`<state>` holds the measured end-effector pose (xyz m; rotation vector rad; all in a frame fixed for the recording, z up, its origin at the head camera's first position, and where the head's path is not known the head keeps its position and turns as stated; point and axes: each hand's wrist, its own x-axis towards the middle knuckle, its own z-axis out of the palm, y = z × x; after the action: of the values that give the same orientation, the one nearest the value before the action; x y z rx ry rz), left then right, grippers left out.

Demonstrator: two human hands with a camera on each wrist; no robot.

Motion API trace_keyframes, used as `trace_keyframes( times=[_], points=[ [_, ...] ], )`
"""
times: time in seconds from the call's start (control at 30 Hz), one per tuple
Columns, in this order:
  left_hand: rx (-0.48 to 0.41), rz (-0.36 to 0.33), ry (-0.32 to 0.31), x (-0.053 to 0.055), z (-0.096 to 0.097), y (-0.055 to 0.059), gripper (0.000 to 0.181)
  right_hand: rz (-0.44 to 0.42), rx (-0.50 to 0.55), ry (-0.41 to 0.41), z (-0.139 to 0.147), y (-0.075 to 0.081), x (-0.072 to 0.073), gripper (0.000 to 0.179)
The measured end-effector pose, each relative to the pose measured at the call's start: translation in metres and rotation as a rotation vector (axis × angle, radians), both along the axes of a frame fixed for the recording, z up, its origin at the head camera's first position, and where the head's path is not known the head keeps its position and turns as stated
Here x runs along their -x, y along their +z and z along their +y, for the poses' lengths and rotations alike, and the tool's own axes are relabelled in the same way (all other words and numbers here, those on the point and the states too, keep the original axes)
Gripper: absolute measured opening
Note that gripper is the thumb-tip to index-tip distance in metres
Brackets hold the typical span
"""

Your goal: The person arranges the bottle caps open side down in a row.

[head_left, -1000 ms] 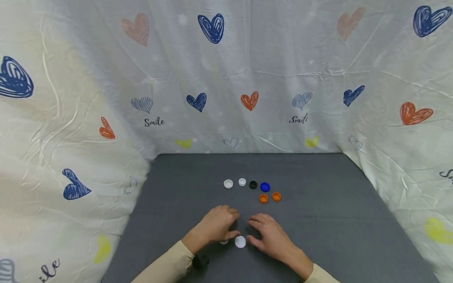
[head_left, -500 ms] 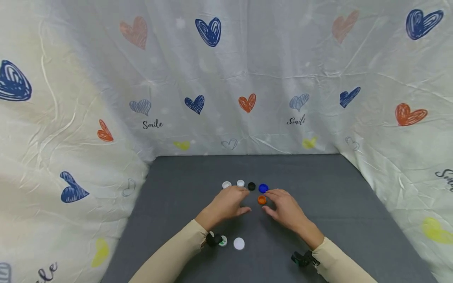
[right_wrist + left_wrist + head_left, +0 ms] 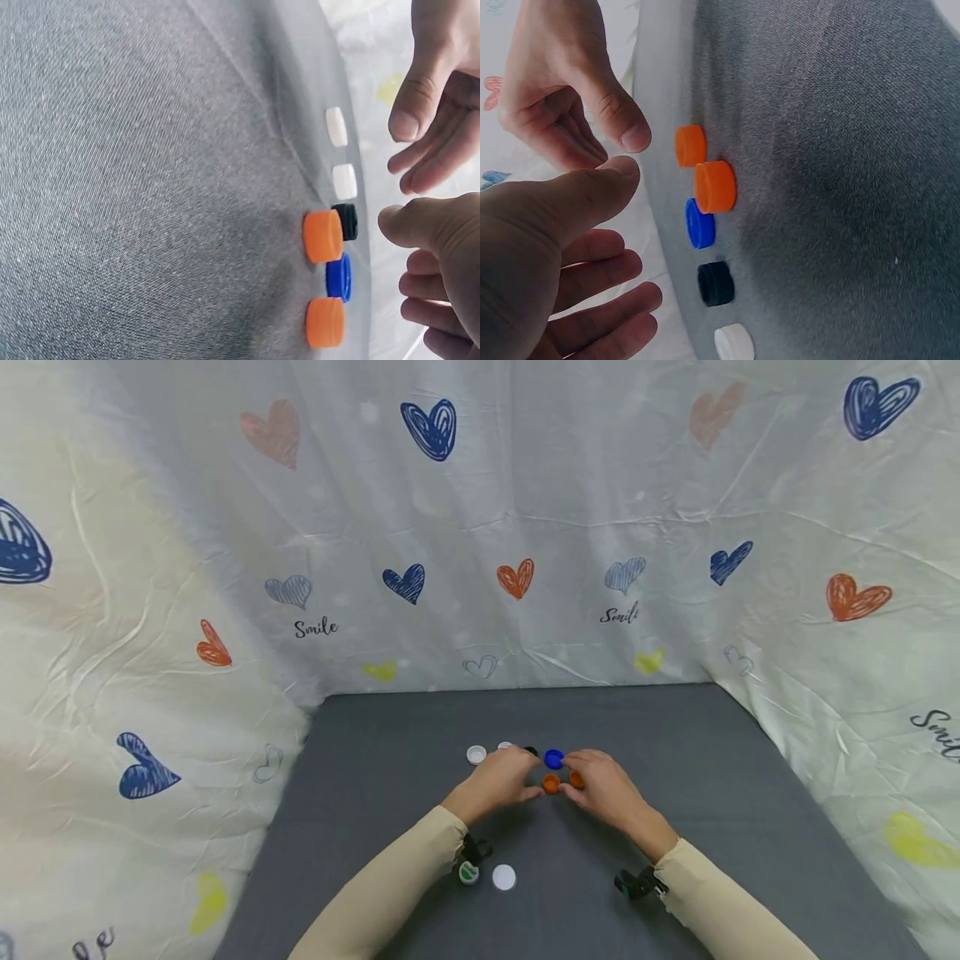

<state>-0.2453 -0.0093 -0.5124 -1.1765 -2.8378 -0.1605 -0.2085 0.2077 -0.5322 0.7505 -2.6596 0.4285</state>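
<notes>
My left hand (image 3: pixel 501 783) hovers left of two orange bottle caps (image 3: pixel 715 187), fingers loosely bent and nothing in them. Across from it, my right hand (image 3: pixel 606 787) hangs over the caps' right side, thumb and fingers apart and bare. In the head view its fingers partly cover the right orange cap (image 3: pixel 577 780). Just behind the orange caps lies a blue cap (image 3: pixel 553 759). A black cap (image 3: pixel 716 283) and a white cap (image 3: pixel 344 181) are partly hidden behind my left hand in the head view. Another white cap (image 3: pixel 476 754) lies farther left.
Nearer my body, a flat white disc (image 3: pixel 504 877) and a white cap with green marking (image 3: pixel 468 872) lie on the dark grey cloth (image 3: pixel 675 735). A wrist camera (image 3: pixel 636 883) sits on my right sleeve. A heart-printed curtain (image 3: pixel 465 510) encloses the table's back and sides.
Both hands have moved away from the near white disc and cap to the row of caps farther back. In the last half second the left moved slightly right, closer to the orange caps.
</notes>
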Motion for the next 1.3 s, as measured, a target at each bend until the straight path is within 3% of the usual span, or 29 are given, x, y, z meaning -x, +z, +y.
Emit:
trace_keyframes(
  times=[0.43, 0.8, 1.03, 1.3],
  points=[
    [0.021, -0.096, 0.049, 0.014, 0.019, -0.019, 0.026, -0.029, -0.036, 0.038, -0.002, -0.018, 0.015, 0.028],
    [0.064, -0.071, 0.091, 0.018, 0.025, -0.028, 0.02, -0.041, -0.053, 0.034, -0.004, -0.029, 0.019, 0.028],
    [0.099, -0.001, 0.102, 0.018, 0.03, -0.035, 0.022, -0.051, -0.044, 0.028, -0.004, -0.039, 0.018, 0.022],
    [0.087, 0.029, 0.124, 0.017, 0.032, -0.037, 0.022, -0.07, -0.009, -0.001, -0.006, -0.043, 0.016, 0.019]
  ],
)
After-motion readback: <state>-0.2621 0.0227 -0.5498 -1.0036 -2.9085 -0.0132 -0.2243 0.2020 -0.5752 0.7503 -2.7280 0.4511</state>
